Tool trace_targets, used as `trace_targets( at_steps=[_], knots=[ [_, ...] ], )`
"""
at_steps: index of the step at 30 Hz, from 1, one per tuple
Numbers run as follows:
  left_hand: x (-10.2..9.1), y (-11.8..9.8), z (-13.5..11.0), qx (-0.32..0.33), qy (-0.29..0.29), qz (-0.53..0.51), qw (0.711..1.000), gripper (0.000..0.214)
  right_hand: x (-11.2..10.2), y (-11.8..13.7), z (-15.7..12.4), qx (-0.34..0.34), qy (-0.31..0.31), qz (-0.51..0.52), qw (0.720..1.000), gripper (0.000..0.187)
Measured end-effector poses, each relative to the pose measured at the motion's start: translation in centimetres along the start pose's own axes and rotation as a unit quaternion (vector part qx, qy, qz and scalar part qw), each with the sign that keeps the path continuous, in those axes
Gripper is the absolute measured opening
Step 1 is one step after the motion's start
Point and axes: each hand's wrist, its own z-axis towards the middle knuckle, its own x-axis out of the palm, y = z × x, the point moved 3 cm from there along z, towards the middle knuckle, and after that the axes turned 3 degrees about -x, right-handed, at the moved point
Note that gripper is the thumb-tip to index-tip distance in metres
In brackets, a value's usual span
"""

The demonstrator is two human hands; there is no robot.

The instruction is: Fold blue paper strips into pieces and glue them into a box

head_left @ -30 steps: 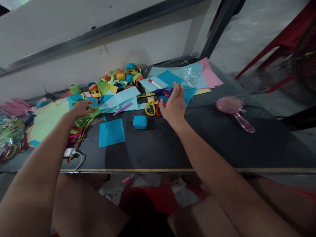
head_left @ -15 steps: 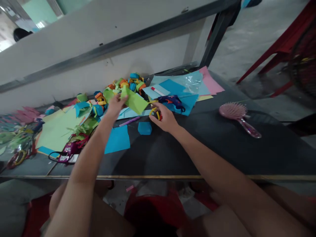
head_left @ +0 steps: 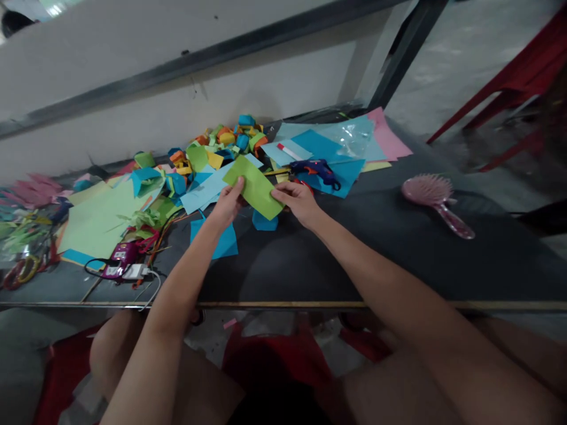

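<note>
A light green sheet of paper (head_left: 254,188) is held up between my two hands above the dark table. My left hand (head_left: 229,203) pinches its left part, thumb on top. With thumb and fingers, my right hand (head_left: 297,202) grips the right end. Below the sheet sits a small folded blue paper piece (head_left: 265,222), partly covered by it. A flat blue paper square (head_left: 221,241) lies under my left wrist. Just behind my right hand are a dark blue glue gun (head_left: 316,171) and something red and yellow, mostly hidden.
Several small folded paper pieces (head_left: 225,139) are heaped against the wall. Coloured sheets (head_left: 376,139) lie at the back right. A pink hairbrush (head_left: 427,192) rests on the right. Left stand a purple power strip (head_left: 121,260) with a white plug and green sheets (head_left: 95,221).
My right hand has let go of the yellow-handled scissors and taken the right end of the green paper. My left hand has brought the paper right and closer.
</note>
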Motion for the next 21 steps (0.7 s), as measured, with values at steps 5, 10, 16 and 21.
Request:
trace_targets(
  at_steps=[5,10,16,21],
  knots=[
    [-2.5,1.1,-0.2,-0.028,-0.008,-0.102,0.994,0.050,0.4,0.8,-0.2,0.020,0.059,0.014,0.998,0.048],
    [-3.5,1.6,0.1,-0.014,0.017,-0.107,0.994,0.041,-0.4,0.5,0.0,-0.017,0.049,-0.054,0.997,0.043],
    [-4.4,1.5,0.6,0.106,0.022,-0.030,0.994,0.031,-1.6,1.5,0.0,-0.177,-0.024,-0.192,0.965,0.024],
    [-4.8,0.7,-0.2,0.220,-0.031,0.170,0.960,0.028,-2.9,2.6,-0.6,-0.321,-0.121,-0.353,0.871,0.020]
  ],
)
